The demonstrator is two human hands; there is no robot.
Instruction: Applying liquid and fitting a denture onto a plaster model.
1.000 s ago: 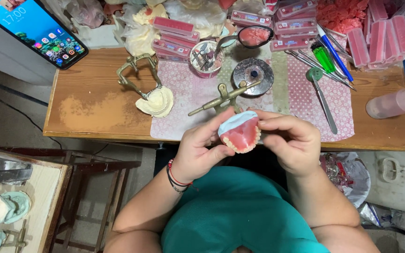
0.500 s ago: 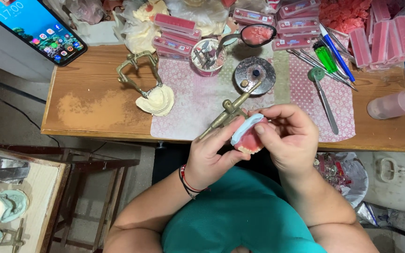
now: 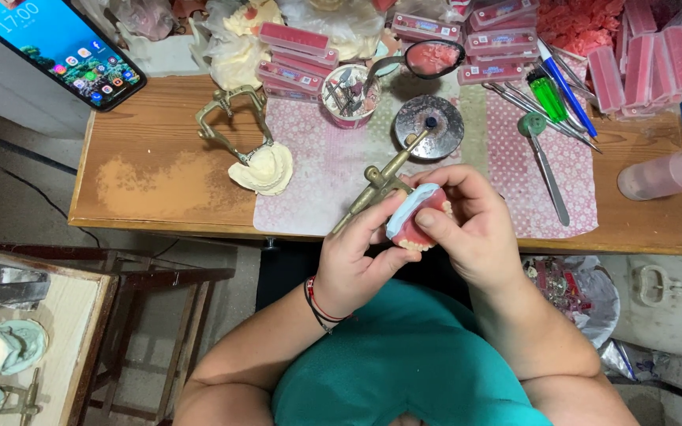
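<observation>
Both hands are closed on one pink wax denture [image 3: 420,225] w/ blue base, centre frame: left hand [image 3: 353,260] grips it & its brass articulator [image 3: 376,185], right hand [image 3: 467,225] pinches the front. Teeth appear set already; trimming judged unfinished, w/ tools lying at upper right.

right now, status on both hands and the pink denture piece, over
Left hand and right hand both grip the pink wax denture on its pale blue cast. Brass articulator frame juts up from it. Nothing obstructs.
</observation>
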